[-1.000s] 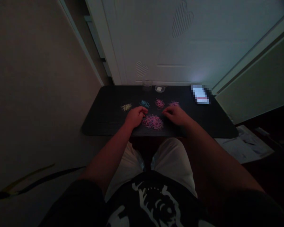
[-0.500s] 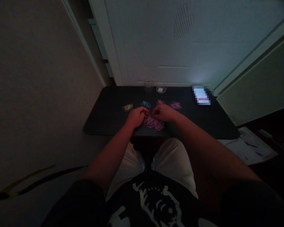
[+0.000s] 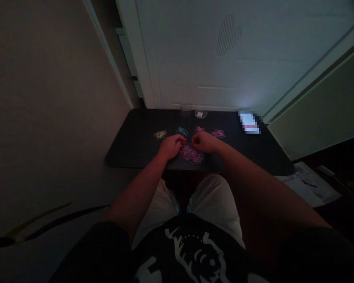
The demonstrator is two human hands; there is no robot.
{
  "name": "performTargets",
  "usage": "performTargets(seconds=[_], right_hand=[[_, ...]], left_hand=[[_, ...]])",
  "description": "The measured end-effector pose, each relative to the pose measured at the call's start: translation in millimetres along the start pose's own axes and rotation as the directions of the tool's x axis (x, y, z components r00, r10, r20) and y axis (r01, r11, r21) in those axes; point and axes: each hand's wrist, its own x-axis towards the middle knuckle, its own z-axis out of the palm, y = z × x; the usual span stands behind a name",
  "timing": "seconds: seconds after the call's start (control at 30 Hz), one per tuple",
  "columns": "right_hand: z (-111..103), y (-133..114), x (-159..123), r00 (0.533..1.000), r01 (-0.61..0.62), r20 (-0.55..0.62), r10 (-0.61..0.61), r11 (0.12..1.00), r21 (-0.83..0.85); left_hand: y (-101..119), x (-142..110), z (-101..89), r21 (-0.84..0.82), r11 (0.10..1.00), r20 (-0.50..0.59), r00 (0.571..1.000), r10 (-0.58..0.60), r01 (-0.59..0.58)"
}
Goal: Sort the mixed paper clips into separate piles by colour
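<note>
A mixed pile of short, thin sticks [image 3: 192,155], mostly pink and purple, lies near the front edge of the dark table. At its upper left edge rests my left hand [image 3: 171,146], fingers loosely bent and a little apart, with nothing visible in them. My right hand [image 3: 205,142] hovers over the pile's upper right side, thumb and fingertips pinched together; whatever is between them is too small to make out. Behind the hands are smaller heaps: yellowish sticks [image 3: 160,135], blue sticks [image 3: 182,131], pink sticks [image 3: 200,129] partly behind my right hand, and pinkish-purple sticks [image 3: 218,133].
At the back of the table [image 3: 129,145] stand a clear round container [image 3: 185,110] and a clear lid [image 3: 201,114] with a white label. A lit phone [image 3: 249,122] leans at the back right. A white panel with heart reliefs [image 3: 194,59] rises behind the table.
My right hand has shifted slightly to the right, its fingers still pinched. My left hand stays almost in place. The whole view has tilted a little.
</note>
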Motion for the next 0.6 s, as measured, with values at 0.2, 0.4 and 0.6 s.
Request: performTargets(seconds=[0.2, 0.4, 0.6], right_hand=[[1.7, -3.7, 2.1, 0.999, 0.001, 0.047, 0.002, 0.998, -0.069], [1.6, -1.5, 1.6, 1.000, -0.011, -0.020, 0.011, 1.000, 0.004], [-5.7, 5.5, -2.9, 0.995, 0.056, -0.092, -0.033, 0.962, 0.267]], left_hand=[[0.7, -0.4, -1.0, 0.041, 0.999, 0.000, 1.000, -0.003, 0.003], [-1.3, -0.5, -0.3, 0.015, 1.000, -0.008, 1.000, 0.015, -0.015], [-4.5, 0.3, 0.3, 0.013, 0.999, -0.010, 0.999, 0.046, -0.046]])
